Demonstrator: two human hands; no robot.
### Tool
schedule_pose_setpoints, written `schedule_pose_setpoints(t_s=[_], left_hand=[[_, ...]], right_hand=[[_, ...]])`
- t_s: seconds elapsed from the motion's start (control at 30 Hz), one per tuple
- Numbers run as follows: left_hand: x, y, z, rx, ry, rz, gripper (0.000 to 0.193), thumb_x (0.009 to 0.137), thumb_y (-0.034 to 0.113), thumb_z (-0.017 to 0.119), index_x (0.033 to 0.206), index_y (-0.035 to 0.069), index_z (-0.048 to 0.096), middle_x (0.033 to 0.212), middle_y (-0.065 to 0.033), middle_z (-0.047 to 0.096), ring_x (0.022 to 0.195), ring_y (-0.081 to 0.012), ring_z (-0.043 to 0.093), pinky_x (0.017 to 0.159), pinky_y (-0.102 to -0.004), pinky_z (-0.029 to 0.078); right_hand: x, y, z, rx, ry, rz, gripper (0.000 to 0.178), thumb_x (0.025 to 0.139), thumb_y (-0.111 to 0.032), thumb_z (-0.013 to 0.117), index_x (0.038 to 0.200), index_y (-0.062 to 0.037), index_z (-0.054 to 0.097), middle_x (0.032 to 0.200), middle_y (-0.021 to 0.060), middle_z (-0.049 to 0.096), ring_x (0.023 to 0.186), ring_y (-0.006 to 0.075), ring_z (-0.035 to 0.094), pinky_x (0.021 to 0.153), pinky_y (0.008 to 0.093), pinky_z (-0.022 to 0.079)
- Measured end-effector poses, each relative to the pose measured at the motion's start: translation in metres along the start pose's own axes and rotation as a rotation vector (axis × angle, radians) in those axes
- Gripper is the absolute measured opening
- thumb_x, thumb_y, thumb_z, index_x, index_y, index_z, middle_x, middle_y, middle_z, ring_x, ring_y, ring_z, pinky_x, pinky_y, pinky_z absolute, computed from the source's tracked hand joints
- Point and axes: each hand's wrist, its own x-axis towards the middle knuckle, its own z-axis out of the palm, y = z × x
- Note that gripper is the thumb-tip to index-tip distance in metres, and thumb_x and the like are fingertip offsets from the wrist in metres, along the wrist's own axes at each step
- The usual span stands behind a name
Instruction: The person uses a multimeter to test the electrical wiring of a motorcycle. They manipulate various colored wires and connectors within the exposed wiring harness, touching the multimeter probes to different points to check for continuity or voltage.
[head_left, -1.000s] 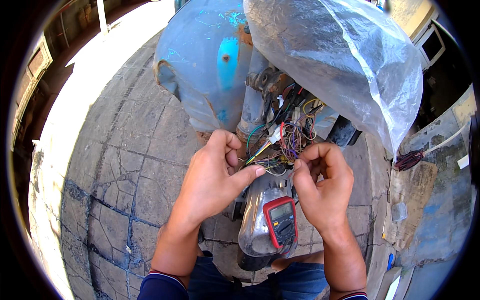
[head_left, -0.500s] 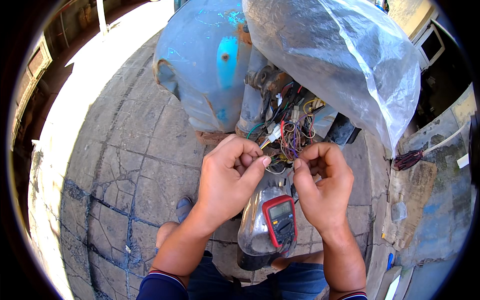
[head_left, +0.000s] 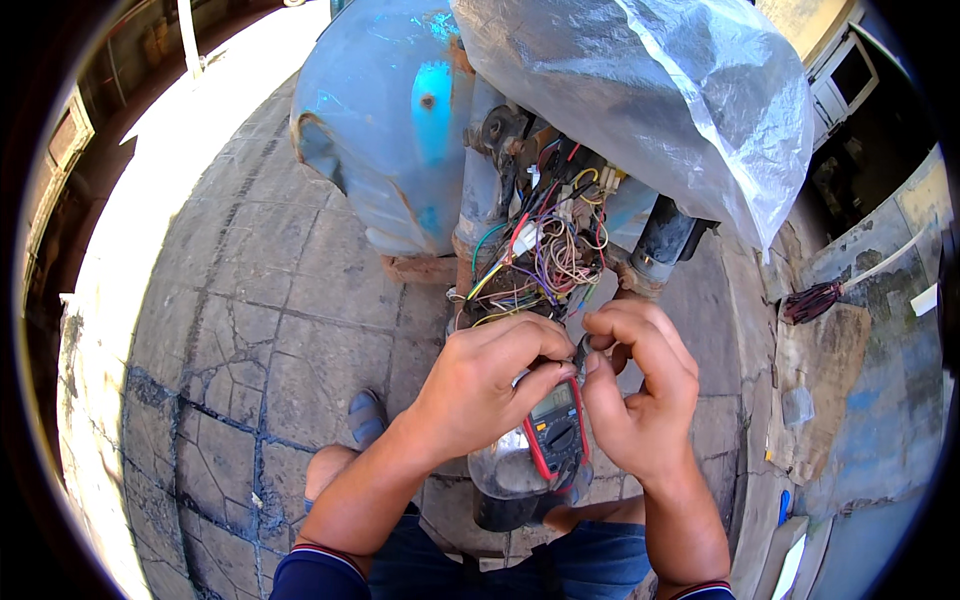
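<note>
A: Left hand [head_left: 480, 385]?
B: Curled, thumb and fingertips pinched together on a small dark probe tip [head_left: 582, 352], just above the multimeter [head_left: 555, 440].

A: Right hand [head_left: 635, 385]?
B: Same spot. Fingers folded in, thumb pressed toward the left hand's thumb, touching that same dark piece. Can't tell which hand carries it, it's too small.

A: Where's the multimeter?
B: Red-cased, grey face, screen and dial up. Lies tilted on the shiny chrome cover [head_left: 505, 470], between the two wrists, right under the pinch. Left thumb partly over its top edge.

A: Wiring?
B: Loose bundle of coloured wires [head_left: 540, 265], green, yellow, purple, red, white, hanging out of the scooter's front column just above both hands. Near the knuckles, not touching as far as I see. A white connector [head_left: 527, 238] sits in the tangle.

A: What else?
B: Blue front mudguard [head_left: 385, 130] at upper left of the wires, worn paint. Clear plastic sheet [head_left: 660, 90] draped over the upper right of the scooter. Cracked paved floor [head_left: 250, 330] under it all. A sandalled foot [head_left: 367, 415] on the floor, left of the chrome cover. Dark red wire coil [head_left: 815, 300] by the floor's right edge, well apart from the hands.
</note>
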Motion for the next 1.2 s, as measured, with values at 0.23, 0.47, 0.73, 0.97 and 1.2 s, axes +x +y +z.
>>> schedule_pose_setpoints(t_s=[0.23,0.47,0.73,0.97,1.2], left_hand=[[-0.014,0.007,0.023,0.103,0.002,0.005,0.02,0.083,-0.004,0.073,0.101,0.0,0.066,0.106,-0.016,0.073,0.094,-0.0321,0.073,0.081,-0.0382,0.059],[-0.022,0.007,0.034,0.193,-0.023,0.046,0.019,0.085,-0.004,0.07,0.103,-0.001,0.067,0.107,-0.0165,0.072,0.095,-0.0326,0.072,0.082,-0.0391,0.059],[-0.016,-0.008,0.037,0.425,-0.056,0.275,0.024,0.076,0.006,0.072,0.1,0.005,0.069,0.103,-0.0081,0.067,0.09,-0.026,0.069,0.074,-0.0365,0.057],[-0.015,-0.013,0.031,0.457,-0.08,0.292,0.022,0.073,0.003,0.073,0.095,0.004,0.069,0.099,-0.0074,0.067,0.084,-0.0269,0.068,0.07,-0.038,0.055],[-0.014,-0.012,0.035,0.453,-0.035,0.287,0.018,0.073,0.0,0.073,0.09,0.004,0.068,0.096,-0.008,0.068,0.082,-0.0272,0.068,0.069,-0.0382,0.055]], right_hand=[[-0.028,-0.008,0.0,-0.241,-0.003,0.025,0.028,0.08,-0.006,0.077,0.106,-0.0001,0.068,0.095,0.0146,0.067,0.08,0.0335,0.068,0.069,0.0415,0.056],[-0.043,-0.002,-0.013,-0.231,0.001,0.149,0.009,0.084,-0.004,0.077,0.089,-0.0016,0.07,0.079,0.0121,0.066,0.067,0.0302,0.067,0.061,0.0392,0.053],[-0.055,0.009,-0.008,0.021,0.018,0.429,0.009,0.087,-0.004,0.075,0.084,0.0017,0.068,0.073,0.0099,0.066,0.063,0.0183,0.064,0.059,0.0321,0.051],[-0.056,0.024,-0.005,0.679,-0.066,0.864,0.016,0.098,-0.011,0.068,0.09,0.0028,0.067,0.074,0.0017,0.063,0.059,0.01,0.055,0.052,0.0235,0.041],[-0.058,0.037,-0.007,1.154,-0.102,1.062,0.019,0.102,-0.014,0.063,0.093,0.0028,0.066,0.077,0.004,0.061,0.057,0.0101,0.052,0.051,0.0228,0.04]])
